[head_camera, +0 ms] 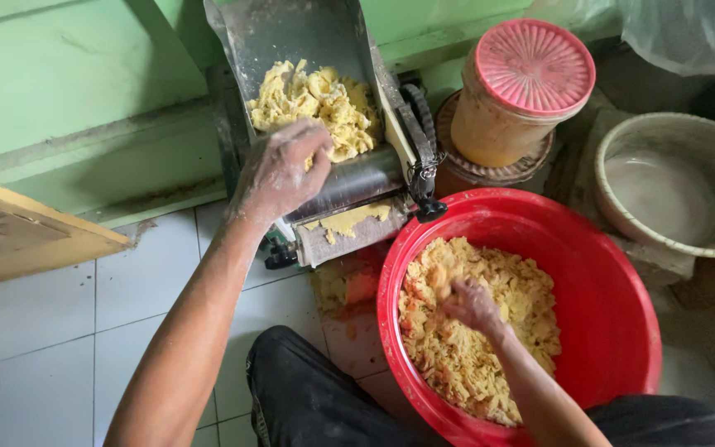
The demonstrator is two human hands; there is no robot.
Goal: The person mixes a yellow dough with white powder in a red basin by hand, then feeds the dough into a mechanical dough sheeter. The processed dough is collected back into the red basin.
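A metal roller machine point(349, 178) stands on the tiled floor with crumbly yellow dough point(328, 99) piled in its slanted hopper. My left hand point(279, 170), dusted with flour, presses on the dough at the hopper's lower edge, just above the rollers. A flattened strip of dough point(349, 222) shows under the rollers. At my right a large red basin point(606, 273) holds more yellow dough crumbs point(457, 356). My right hand point(473, 305) digs into those crumbs, fingers curled in the dough.
A plastic jar with a pink ribbed lid point(531, 70) stands behind the basin. A pale empty bowl point(672, 186) sits at the right. A wooden board point(18, 236) lies at the left. Dough scraps point(345, 285) lie on the floor tiles under the machine. My dark trouser legs point(308, 397) fill the bottom.
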